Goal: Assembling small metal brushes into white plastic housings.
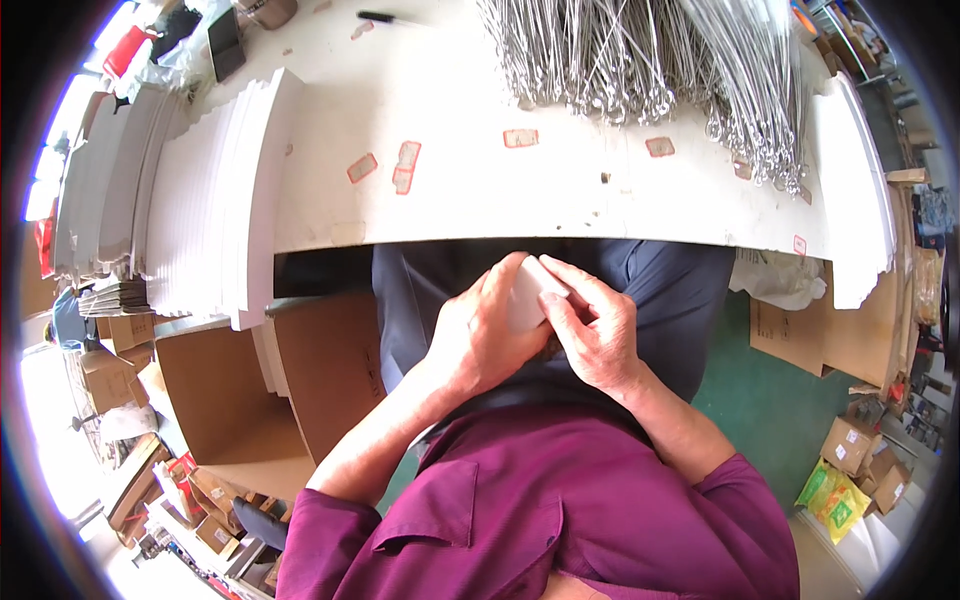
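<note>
A small white box, apparently of card, is held between my two hands above my lap, just below the table's front edge. My left hand wraps round its left side and underneath, with the fingers closed on it. The fingers and thumb of my right hand pinch its upper right end. Part of the box is hidden behind my fingers, so its full shape does not show.
Thin metal rods with looped ends lie heaped on the white table. White flat pieces stand stacked at left, others at right. An open cardboard box is below left; a dark pen-like object lies at the back.
</note>
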The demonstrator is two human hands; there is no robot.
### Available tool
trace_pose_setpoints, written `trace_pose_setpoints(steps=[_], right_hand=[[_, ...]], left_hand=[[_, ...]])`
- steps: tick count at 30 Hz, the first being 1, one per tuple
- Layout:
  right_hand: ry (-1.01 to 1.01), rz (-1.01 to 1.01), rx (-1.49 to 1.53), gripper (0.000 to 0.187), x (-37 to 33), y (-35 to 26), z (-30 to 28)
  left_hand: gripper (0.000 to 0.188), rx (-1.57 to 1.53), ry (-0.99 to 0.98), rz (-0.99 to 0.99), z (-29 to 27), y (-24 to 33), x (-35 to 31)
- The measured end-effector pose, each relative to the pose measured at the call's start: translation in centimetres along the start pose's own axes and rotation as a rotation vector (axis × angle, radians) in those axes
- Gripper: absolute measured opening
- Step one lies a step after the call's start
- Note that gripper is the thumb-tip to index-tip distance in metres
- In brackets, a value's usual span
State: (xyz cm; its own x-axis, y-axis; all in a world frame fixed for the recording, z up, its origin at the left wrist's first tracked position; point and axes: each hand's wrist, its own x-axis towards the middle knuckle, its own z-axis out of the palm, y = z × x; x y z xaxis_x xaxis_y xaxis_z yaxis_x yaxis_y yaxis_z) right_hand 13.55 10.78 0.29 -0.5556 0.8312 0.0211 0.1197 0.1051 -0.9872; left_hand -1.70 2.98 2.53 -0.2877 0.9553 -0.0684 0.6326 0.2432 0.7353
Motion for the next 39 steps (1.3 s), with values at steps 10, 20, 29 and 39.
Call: trace_pose_setpoints(steps=[10, 20, 29, 39], right_hand=[[0.129, -0.297, -0.337, 0.02, 7.1, -2.6, -4.2], [0.264, -0.535, -0.587, 0.009, 9.1, 0.5, -4.5], [0.271, -0.537, -0.565, 0.007, 9.2, 0.5, -4.4], [0.305, -0.605, -0.567, 0.01, 9.2, 1.1, -4.3]], left_hand=[[0.067, 0.122, 0.127, -0.167, -7.7, 0.0, -0.7], [0.064, 0.612, 0.36, -0.22, -14.5, -2.7, 12.9], [0.02, 0.316, 0.25, 0.218, -9.4, 3.1, 15.5], [0.024, 0.297, 0.069, 0.377, -1.9, 9.6, 22.3]])
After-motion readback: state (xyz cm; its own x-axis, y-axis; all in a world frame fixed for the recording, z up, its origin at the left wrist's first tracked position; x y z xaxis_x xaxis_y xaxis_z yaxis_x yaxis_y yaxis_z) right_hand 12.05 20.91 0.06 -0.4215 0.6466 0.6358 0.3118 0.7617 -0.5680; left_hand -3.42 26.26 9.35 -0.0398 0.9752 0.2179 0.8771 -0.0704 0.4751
